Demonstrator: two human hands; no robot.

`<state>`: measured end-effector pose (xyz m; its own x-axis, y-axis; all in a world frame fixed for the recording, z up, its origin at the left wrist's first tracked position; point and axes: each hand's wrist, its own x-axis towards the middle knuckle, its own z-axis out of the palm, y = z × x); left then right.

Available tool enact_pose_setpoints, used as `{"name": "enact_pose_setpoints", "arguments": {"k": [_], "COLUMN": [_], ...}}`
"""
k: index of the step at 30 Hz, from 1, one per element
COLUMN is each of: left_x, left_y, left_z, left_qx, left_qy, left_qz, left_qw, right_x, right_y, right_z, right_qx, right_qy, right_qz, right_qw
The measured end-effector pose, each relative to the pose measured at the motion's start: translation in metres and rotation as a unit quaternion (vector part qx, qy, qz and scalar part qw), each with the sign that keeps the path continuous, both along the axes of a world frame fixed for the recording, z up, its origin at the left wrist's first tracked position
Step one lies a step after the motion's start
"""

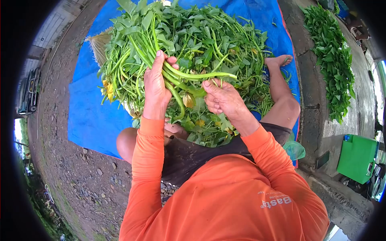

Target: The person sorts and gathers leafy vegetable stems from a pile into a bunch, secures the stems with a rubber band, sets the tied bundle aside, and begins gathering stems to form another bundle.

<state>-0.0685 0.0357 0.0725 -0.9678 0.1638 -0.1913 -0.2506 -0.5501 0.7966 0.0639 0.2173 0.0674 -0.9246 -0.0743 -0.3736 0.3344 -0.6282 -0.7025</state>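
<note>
My left hand (156,82) is closed around a bunch of water spinach (150,50), its leaves pointing up and away from me. The thick pale-green stems come out below the fist and bend to the right. To the right, my right hand (224,99) has its thumb and fingers pinched on a stem near the cut ends. One long stem passes just above those fingers. Beneath both hands spreads a large heap of water spinach (193,34), with some yellowed leaves (107,89) at its left side. The heap partly hides my lap.
A blue tarp (90,116) lies under the heap, with my bare leg (281,88) stretched along its right side. Another row of greens (329,60) lies on concrete at the right, near a green container (356,158). Gravelly ground (100,180) borders the tarp on the left.
</note>
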Motion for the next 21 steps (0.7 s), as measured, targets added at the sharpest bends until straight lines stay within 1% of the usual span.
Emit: {"name": "enact_pose_setpoints", "arguments": {"k": [2,3,4,6,7,8,9,10,11,13,14,15,16,17,18,19,20,21], "left_x": [-0.01,-0.018,-0.023,-0.028,-0.03,-0.033,-0.033,-0.033,-0.032,-0.035,-0.032,-0.029,-0.026,-0.025,-0.02,-0.021,-0.022,-0.021], "left_y": [-0.009,-0.016,-0.021,-0.029,-0.032,-0.034,-0.036,-0.037,-0.036,-0.034,-0.033,-0.029,-0.022,-0.02,-0.016,-0.016,-0.018,-0.021], "left_z": [-0.003,-0.005,-0.004,0.001,0.0,-0.002,-0.004,-0.006,-0.008,-0.01,-0.008,-0.006,-0.004,-0.005,0.003,0.003,0.001,0.003], "left_qx": [0.024,0.01,0.023,0.027,0.042,0.058,0.074,0.112,0.151,0.217,0.251,0.289,0.329,0.358,0.364,0.358,0.352,0.323], "left_qy": [-0.014,-0.027,-0.025,-0.061,-0.066,-0.07,-0.075,-0.088,-0.102,-0.132,-0.15,-0.167,-0.187,-0.181,-0.202,-0.193,-0.186,-0.163], "left_qz": [0.03,0.046,0.048,0.056,0.048,0.038,0.028,0.003,-0.025,-0.081,-0.101,-0.128,-0.16,-0.208,-0.199,-0.195,-0.187,-0.157], "left_qw": [0.999,0.999,0.998,0.996,0.996,0.995,0.994,0.99,0.983,0.964,0.951,0.934,0.912,0.892,0.887,0.893,0.898,0.919], "right_x": [0.014,0.022,0.028,0.042,0.047,0.051,0.053,0.054,0.058,0.036,0.024,0.013,0.002,-0.006,-0.015,-0.014,-0.012,-0.006], "right_y": [0.009,0.016,0.029,0.053,0.059,0.064,0.061,0.058,0.052,0.032,0.022,0.014,-0.004,-0.016,-0.024,-0.024,-0.032,-0.029], "right_z": [0.006,0.006,0.0,-0.029,-0.052,-0.079,-0.078,-0.078,-0.078,-0.042,-0.024,-0.039,-0.033,-0.04,-0.044,-0.03,-0.041,-0.043], "right_qx": [-0.029,0.003,0.011,0.027,0.271,0.496,0.59,0.677,0.672,0.466,0.367,0.329,0.201,0.134,0.103,0.121,0.152,0.183], "right_qy": [0.004,0.017,0.005,-0.017,0.103,0.217,0.253,0.283,0.25,0.158,0.088,0.215,0.209,0.223,0.225,0.174,0.171,0.155], "right_qz": [0.01,0.021,0.038,0.069,0.072,0.068,0.071,0.061,0.064,0.148,0.169,0.129,0.127,0.127,0.165,0.2,0.194,0.224], "right_qw": [1.0,1.0,0.999,0.997,0.954,0.838,0.763,0.677,0.694,0.858,0.911,0.91,0.949,0.957,0.955,0.957,0.954,0.945]}}
